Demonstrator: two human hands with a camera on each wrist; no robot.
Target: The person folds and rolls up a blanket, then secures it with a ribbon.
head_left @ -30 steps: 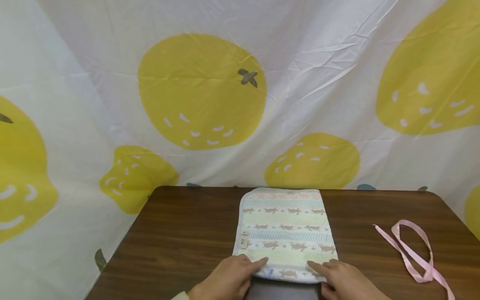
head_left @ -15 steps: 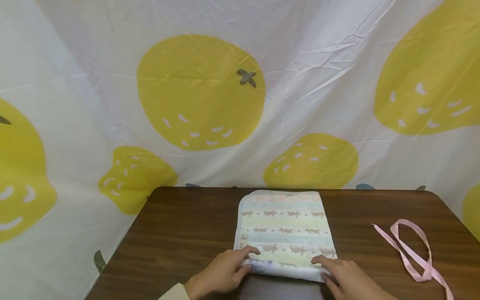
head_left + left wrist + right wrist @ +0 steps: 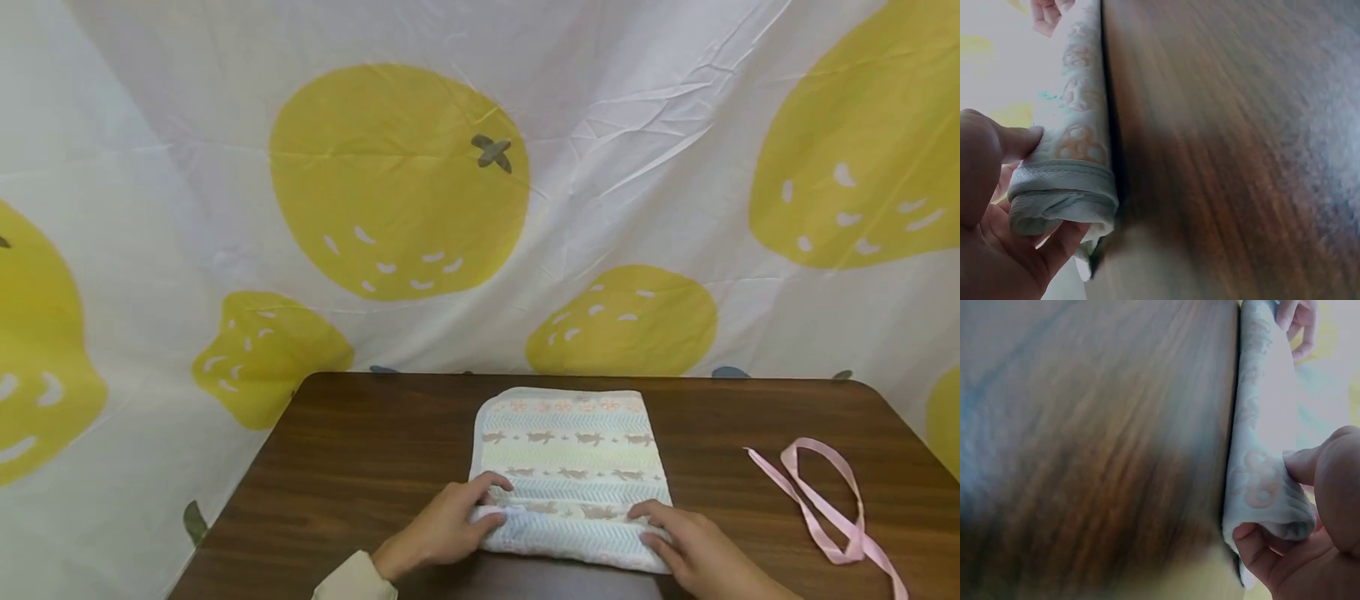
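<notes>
Cloth: table centre, near edge forming roll | left hand: grasping roll's left end | right hand: grasping right end | two-end grip: presumably for even alignment | ribbon: right, apart

Toward the right side of the brown wood-grain table, a pink ribbon, looped and crossing itself. Behind the table, a creased white sheet, printed with yellow fruit: a large round one above the table's far edge, a smaller one by its far left corner. Beside its left edge, a printed dark green leaf.
</notes>
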